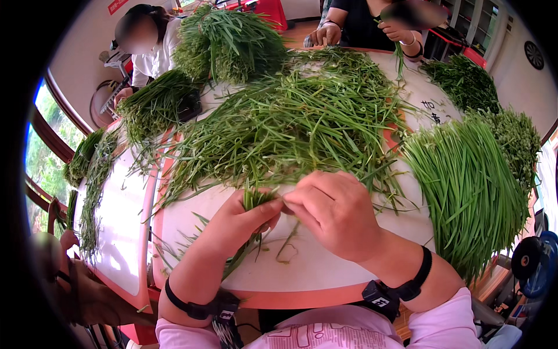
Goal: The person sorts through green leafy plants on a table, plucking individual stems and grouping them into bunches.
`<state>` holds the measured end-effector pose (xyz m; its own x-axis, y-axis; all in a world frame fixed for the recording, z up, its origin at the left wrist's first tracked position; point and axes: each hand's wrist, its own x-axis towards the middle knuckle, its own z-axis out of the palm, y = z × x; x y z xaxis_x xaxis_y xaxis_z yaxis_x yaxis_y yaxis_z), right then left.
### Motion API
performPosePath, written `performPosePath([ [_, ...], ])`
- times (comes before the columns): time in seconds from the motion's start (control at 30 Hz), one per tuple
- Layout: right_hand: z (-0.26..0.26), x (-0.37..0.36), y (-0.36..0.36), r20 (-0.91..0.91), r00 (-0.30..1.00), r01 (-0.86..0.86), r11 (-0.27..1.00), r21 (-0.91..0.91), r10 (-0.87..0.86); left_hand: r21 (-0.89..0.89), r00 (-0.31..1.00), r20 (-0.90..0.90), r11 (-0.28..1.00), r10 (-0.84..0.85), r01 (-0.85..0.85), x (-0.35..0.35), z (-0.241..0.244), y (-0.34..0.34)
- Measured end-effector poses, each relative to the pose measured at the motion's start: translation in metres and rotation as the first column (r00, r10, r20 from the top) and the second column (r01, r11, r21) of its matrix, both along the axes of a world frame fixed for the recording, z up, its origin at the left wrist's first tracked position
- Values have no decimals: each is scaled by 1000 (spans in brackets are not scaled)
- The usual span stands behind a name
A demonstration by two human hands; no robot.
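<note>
My left hand (244,218) is closed around a small bunch of garlic chives (253,199), whose cut ends poke up past my thumb. Their leaves hang down below the fist toward the table's near edge. Beside the left thumb, my right hand (335,213) has its thumb and fingers drawn together at the tips. Whether anything is pinched there is hidden by the fingers. Just beyond both hands spreads a large loose heap of green chives (301,122). A few stray, withered leaves (285,248) lie on the white tabletop (322,270) between my forearms.
At the right stands a big aligned bundle of chives (471,187). Another tied bundle (231,43) rises at the far left of the heap, near a smaller stack (161,100). Co-workers sit around the table; one person's hand (394,32) across from me holds a few stalks.
</note>
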<state>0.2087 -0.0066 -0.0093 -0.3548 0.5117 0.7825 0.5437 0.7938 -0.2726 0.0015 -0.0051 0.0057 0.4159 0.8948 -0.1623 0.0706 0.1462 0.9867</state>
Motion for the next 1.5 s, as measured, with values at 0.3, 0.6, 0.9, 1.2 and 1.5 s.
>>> performPosePath([
  [0.3, -6, 8, 11, -36, 998, 42, 985, -165, -48, -67, 998, 28, 996, 60, -58, -2, 4, 0],
  [0.6, 0, 46, 33, -79, 961, 206, 877, -434, -265, 453, 832, 171, 708, 528, -542, -20, -4, 16],
  [0.9, -2, 81, 50, 224, 811, 574, 665, -477, -540, 932, 677, 335, -335, 655, -137, -35, 14, 10],
  [1.2, 16, 76, 46, -496, 814, -94, 774, -626, -302, 457, 983, -93, 884, 160, -100, -2, -6, 6],
  [1.5, 22, 54, 23, -865, 502, -615, 703, -357, 0, 392, 968, 89, 885, 233, -249, -3, -11, 10],
])
